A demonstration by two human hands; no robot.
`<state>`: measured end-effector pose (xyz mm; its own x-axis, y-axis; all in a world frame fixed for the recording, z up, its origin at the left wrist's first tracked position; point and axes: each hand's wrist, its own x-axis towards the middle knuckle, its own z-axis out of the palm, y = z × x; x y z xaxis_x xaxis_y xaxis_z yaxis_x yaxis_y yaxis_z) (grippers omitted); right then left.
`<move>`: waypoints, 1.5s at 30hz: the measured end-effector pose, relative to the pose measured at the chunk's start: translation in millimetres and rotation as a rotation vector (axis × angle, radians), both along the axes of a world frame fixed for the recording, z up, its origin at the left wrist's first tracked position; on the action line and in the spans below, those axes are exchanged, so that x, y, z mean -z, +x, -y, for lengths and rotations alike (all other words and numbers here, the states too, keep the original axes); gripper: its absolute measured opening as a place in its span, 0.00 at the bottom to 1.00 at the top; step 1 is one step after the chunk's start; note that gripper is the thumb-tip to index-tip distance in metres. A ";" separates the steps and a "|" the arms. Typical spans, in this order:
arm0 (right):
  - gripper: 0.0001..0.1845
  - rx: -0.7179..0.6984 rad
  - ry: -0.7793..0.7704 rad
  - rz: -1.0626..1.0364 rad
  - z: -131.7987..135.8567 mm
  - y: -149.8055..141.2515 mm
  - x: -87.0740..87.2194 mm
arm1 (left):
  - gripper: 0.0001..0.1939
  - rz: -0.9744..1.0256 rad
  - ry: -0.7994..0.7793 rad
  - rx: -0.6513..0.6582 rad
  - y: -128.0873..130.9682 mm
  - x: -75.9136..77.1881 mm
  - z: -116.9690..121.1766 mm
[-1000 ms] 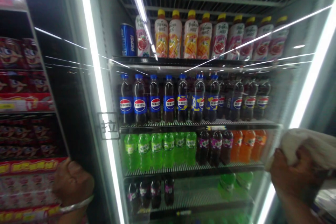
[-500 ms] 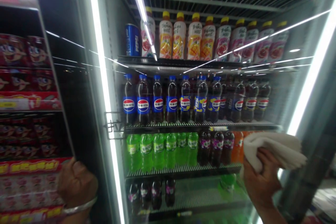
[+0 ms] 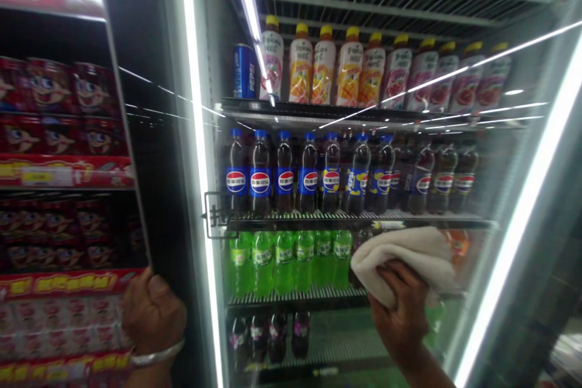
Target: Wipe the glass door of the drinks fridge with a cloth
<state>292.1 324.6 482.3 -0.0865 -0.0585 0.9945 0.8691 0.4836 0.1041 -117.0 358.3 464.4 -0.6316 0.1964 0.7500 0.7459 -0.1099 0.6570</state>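
Note:
A folded off-white cloth (image 3: 409,251) is bunched in my right hand (image 3: 402,306), with the fingers curled into it. It lies against or just before the fridge's glass door (image 3: 364,339), in front of the dark and orange drinks; exact contact is hard to see. My left hand (image 3: 154,315), with a silver bangle at the wrist, is closed around the door's dark left edge (image 3: 148,236). Behind the glass, green drink bottles (image 3: 284,260) stand left of the cloth, with Pepsi bottles (image 3: 310,179) on the shelf above.
Juice bottles with yellow caps (image 3: 352,66) and a blue can (image 3: 244,70) fill the upper shelf. Dark bottles (image 3: 277,336) stand low down. Bright light strips (image 3: 195,109) run up both sides. At left are shelves of red packages (image 3: 50,91).
My right hand has moved the cloth left across the door, from the right light strip to the dark bottles. The view has shifted slightly left; my left hand keeps its hold.

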 end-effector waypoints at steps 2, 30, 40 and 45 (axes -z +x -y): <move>0.10 -0.034 -0.003 0.033 0.9 -14.0 -2.1 | 0.32 -0.024 -0.018 -0.046 -2.0 2.1 -2.3; 0.18 -0.295 -0.198 0.246 7.8 -168.7 -25.4 | 0.25 -0.066 0.003 0.020 -0.7 4.5 -3.6; 0.17 -0.360 -0.242 0.408 4.2 -209.2 -11.3 | 0.22 -0.049 0.009 0.063 -7.3 9.0 -3.9; 0.18 -0.449 -0.201 0.455 -4.6 -223.8 1.3 | 0.14 0.007 -0.031 0.096 -12.1 8.0 -4.5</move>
<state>68.2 329.2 481.0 -0.5108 -0.0041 0.8597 0.4699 0.8361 0.2832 -129.1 362.8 456.3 -0.6137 0.2794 0.7384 0.7284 -0.1606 0.6661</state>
